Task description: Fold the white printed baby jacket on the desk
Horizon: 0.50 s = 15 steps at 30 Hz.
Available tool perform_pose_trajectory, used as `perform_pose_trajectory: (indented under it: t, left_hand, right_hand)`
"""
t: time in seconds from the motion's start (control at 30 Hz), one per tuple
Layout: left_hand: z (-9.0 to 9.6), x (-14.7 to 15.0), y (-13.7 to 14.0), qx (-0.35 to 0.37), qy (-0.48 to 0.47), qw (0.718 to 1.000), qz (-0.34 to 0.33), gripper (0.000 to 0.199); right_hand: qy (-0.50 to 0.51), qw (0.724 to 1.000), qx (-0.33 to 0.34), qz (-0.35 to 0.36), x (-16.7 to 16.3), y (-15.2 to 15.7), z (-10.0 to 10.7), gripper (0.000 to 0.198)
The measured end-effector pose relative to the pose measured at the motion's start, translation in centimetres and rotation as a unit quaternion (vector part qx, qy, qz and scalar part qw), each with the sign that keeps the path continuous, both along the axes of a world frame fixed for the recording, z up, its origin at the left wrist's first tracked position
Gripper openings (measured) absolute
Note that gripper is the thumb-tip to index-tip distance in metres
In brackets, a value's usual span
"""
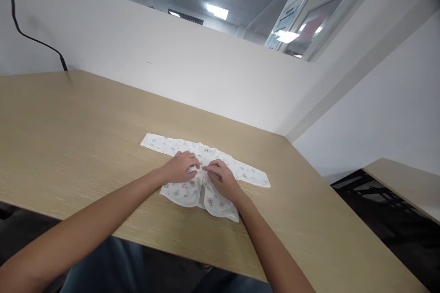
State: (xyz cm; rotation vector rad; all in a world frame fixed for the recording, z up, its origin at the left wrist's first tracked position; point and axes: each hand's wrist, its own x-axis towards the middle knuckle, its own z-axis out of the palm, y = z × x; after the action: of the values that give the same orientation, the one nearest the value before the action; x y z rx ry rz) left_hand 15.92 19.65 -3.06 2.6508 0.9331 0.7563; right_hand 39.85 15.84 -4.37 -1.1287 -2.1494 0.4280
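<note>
A small white baby shirt with a pale green and grey print lies face up on the wooden table, both sleeves stretched out sideways. Its collar, with a small label inside, points away from me. Below the middle, the front edges part and show the inner cloth. My left hand rests on the left front panel, fingers curled and closed on the cloth near the opening. From the other side, my right hand pinches the opening's edge, thumb and forefinger close together. The fingertips nearly meet, and whatever fastener lies between them is too small to make out.
The wooden table ends at a white partition behind the shirt. A black cable hangs down at the far left. To the right, beyond a gap with dark metal framing, stands another tabletop. My legs are under the near edge.
</note>
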Motion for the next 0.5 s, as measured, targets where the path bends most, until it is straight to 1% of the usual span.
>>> perform_pose_trajectory:
  t: [0.07, 0.13, 0.23, 0.27, 0.33, 0.4, 0.5]
  left_hand:
    - [0.6, -0.3, -0.2, -0.012, -0.005, 1.0, -0.026, 0.013]
    - [1.0, -0.3, -0.5, -0.009, -0.004, 0.999, -0.038, 0.013]
    - [1.1, 0.0, -1.0, -0.005, 0.002, 0.998, -0.058, 0.012]
    - [0.9, 0.2, -1.1, -0.007, 0.007, 0.998, -0.064, 0.011]
    - [0.6, 0.5, -1.3, -0.017, 0.018, 0.997, -0.073, 0.01]
    - [0.3, 0.7, -1.5, -0.032, 0.024, 0.996, -0.074, 0.01]
    - [0.2, 0.8, -1.5, -0.049, 0.024, 0.996, -0.068, 0.008]
  right_hand:
    - [0.0, 1.0, -0.006, -0.003, 0.1, -0.3, 0.3, 0.028]
    - [0.006, 1.0, -0.017, -0.013, 0.2, -0.8, 0.7, 0.026]
    - [0.013, 0.998, -0.057, -0.017, 0.1, -1.6, 1.3, 0.011]
    - [0.011, 0.997, -0.074, -0.014, 0.0, -1.8, 1.4, 0.011]
    - [-0.001, 0.996, -0.092, -0.003, -0.3, -2.2, 1.7, 0.018]
    - [-0.026, 0.996, -0.09, 0.004, -0.8, -2.6, 1.9, 0.023]
    - [-0.069, 0.994, -0.08, 0.009, -1.4, -2.9, 2.2, 0.019]
